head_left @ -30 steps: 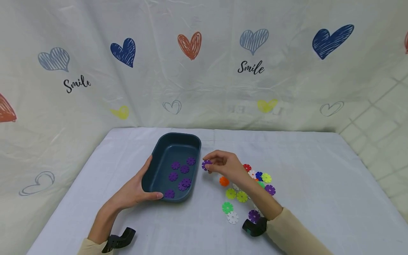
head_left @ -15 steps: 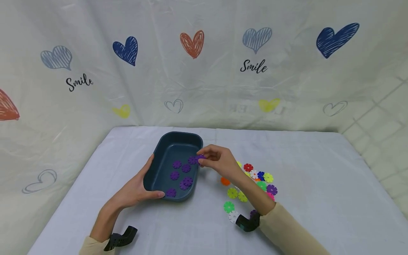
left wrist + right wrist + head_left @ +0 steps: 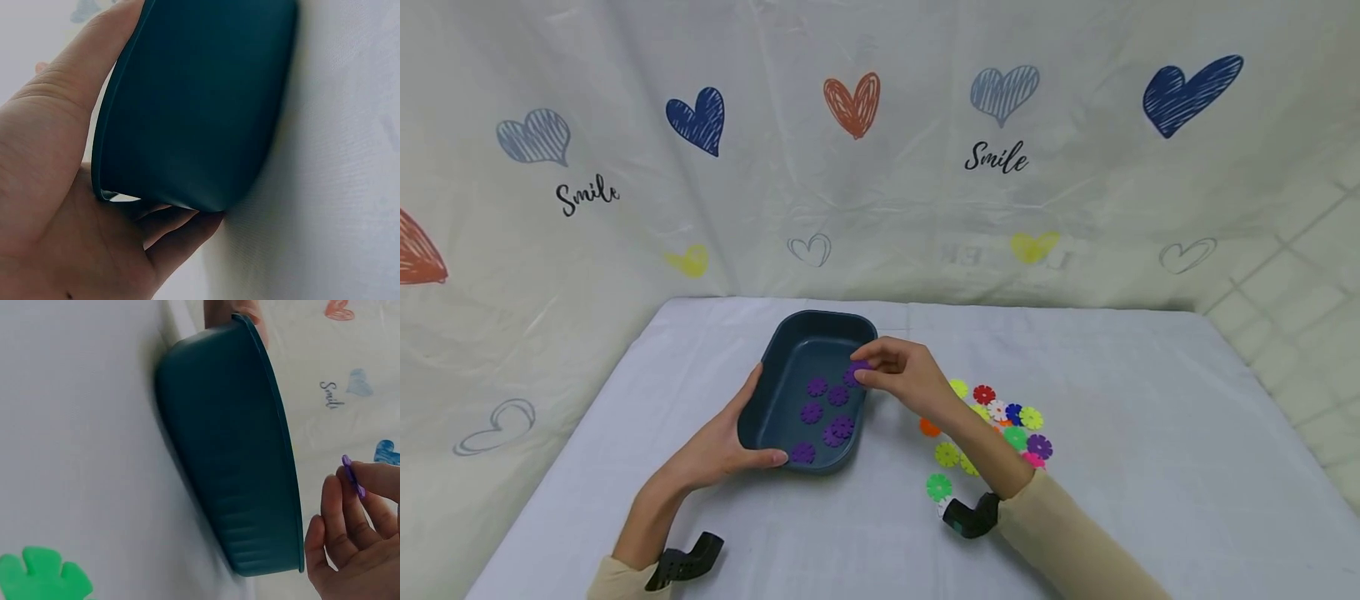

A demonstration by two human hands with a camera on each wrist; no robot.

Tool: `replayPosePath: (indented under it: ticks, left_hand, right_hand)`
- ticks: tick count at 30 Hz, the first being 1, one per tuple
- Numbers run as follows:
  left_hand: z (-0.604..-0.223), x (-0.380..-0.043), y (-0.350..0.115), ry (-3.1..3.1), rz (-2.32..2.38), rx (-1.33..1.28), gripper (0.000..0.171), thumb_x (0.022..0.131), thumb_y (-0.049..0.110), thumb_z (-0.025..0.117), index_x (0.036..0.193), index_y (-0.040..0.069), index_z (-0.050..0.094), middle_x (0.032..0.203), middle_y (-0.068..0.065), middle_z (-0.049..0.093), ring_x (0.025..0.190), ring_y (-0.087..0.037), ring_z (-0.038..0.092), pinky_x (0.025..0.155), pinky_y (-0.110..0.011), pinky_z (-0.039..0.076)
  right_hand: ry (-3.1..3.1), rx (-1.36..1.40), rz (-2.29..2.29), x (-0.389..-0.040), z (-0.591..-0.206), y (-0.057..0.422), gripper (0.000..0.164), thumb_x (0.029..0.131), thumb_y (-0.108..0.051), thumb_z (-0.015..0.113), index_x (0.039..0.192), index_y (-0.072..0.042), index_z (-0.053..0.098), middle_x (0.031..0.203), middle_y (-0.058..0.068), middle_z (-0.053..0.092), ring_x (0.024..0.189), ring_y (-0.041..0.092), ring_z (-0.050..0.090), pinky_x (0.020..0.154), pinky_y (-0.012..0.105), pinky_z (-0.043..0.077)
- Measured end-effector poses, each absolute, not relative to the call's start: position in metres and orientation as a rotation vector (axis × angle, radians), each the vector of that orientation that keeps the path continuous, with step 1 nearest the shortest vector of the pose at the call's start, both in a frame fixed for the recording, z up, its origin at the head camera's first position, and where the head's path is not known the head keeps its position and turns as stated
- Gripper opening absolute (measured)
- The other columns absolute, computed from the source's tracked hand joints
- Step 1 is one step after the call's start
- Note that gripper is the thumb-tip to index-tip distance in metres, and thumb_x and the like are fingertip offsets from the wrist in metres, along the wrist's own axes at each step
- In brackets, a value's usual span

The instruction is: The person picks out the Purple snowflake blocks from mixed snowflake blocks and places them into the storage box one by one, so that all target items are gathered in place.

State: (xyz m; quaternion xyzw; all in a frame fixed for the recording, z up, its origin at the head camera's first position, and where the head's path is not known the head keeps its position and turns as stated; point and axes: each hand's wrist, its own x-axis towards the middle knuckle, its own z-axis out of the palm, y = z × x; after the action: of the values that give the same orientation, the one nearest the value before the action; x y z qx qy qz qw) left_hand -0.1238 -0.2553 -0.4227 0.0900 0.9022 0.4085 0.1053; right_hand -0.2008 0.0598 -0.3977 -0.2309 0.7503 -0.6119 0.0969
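Reaching in from the near side, 2 beige sleeves (image 3: 1078,537) bear black wrist mounts (image 3: 687,564) above the white-covered bench (image 3: 820,542). Beyond the right mount, a green disc (image 3: 939,487) leads into loose yellow, red, blue and pink discs, with at least 1 loose purple disc (image 3: 1040,447) among them. Alongside, the left hand (image 3: 718,446) grips the dark tray (image 3: 793,358) by its side, thumb at the near corner; at least 6 purple discs (image 3: 811,412) lie inside. Over the tray's right rim, the right hand (image 3: 901,375) pinches a held disc (image 3: 859,367), also purple, not yet let go. Sorting looks well along, with that loose purple disc probably left. Behind hangs a heart-printed curtain (image 3: 910,242)
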Motion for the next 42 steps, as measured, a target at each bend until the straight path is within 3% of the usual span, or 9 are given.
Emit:
replayPosePath:
  ticks: [10, 33, 35, 38, 40, 42]
  left_hand:
    - [-0.424, -0.123, -0.255, 2.644, 1.236, 0.272, 0.133, 0.079, 0.038, 0.090, 0.168, 0.032, -0.007, 0.177, -0.015, 0.004, 0.159, -0.047, 0.018, 0.120, -0.074, 0.025]
    - [-0.424, -0.124, -0.257, 2.653, 1.210, 0.278, 0.131, 0.080, 0.039, 0.089, 0.168, 0.035, -0.007, 0.177, -0.015, 0.004, 0.159, -0.049, 0.018, 0.119, -0.075, 0.024]
    - [-0.425, -0.123, -0.259, 2.656, 1.207, 0.273, 0.130, 0.080, 0.039, 0.089, 0.167, 0.036, -0.008, 0.177, -0.015, 0.004, 0.159, -0.050, 0.017, 0.119, -0.076, 0.024]
    - [-0.427, -0.123, -0.260, 2.651, 1.210, 0.258, 0.130, 0.081, 0.039, 0.089, 0.167, 0.037, -0.008, 0.177, -0.015, 0.003, 0.159, -0.050, 0.015, 0.119, -0.076, 0.024]
    - [-0.428, -0.123, -0.259, 2.649, 1.211, 0.250, 0.130, 0.081, 0.039, 0.089, 0.167, 0.036, -0.008, 0.177, -0.015, 0.003, 0.159, -0.050, 0.016, 0.119, -0.076, 0.024]
    - [-0.429, -0.125, -0.257, 2.645, 1.219, 0.246, 0.130, 0.081, 0.039, 0.089, 0.168, 0.035, -0.008, 0.177, -0.016, 0.003, 0.159, -0.050, 0.016, 0.119, -0.076, 0.023]
  right_hand:
    - [2.221, -0.727, -1.805, -0.206, -0.399, 0.047, 0.029, 0.096, -0.016, 0.076, 0.123, -0.007, 0.072, 0.108, 0.009, 0.074, 0.088, 0.016, 0.069, 0.081, 0.022, 0.059]
    - [2.253, -0.780, -1.756, -0.212, -0.395, 0.022, 0.025, 0.097, -0.019, 0.075, 0.120, -0.010, 0.075, 0.107, 0.009, 0.074, 0.086, 0.014, 0.067, 0.079, 0.022, 0.059]
    - [2.232, -0.789, -1.756, -0.212, -0.396, 0.019, 0.026, 0.098, -0.018, 0.074, 0.122, -0.008, 0.074, 0.106, 0.011, 0.074, 0.088, 0.020, 0.070, 0.083, 0.031, 0.062]
    - [2.223, -0.806, -1.735, -0.212, -0.397, 0.014, 0.026, 0.098, -0.017, 0.073, 0.122, -0.007, 0.074, 0.105, 0.012, 0.074, 0.088, 0.021, 0.071, 0.085, 0.034, 0.063]
    - [2.224, -0.817, -1.729, -0.212, -0.397, 0.013, 0.025, 0.098, -0.016, 0.073, 0.122, -0.008, 0.075, 0.104, 0.012, 0.074, 0.087, 0.021, 0.071, 0.084, 0.033, 0.062]
    - [2.244, -0.831, -1.709, -0.212, -0.397, 0.012, 0.025, 0.099, -0.016, 0.073, 0.122, -0.007, 0.075, 0.104, 0.011, 0.074, 0.085, 0.013, 0.069, 0.079, 0.023, 0.060]
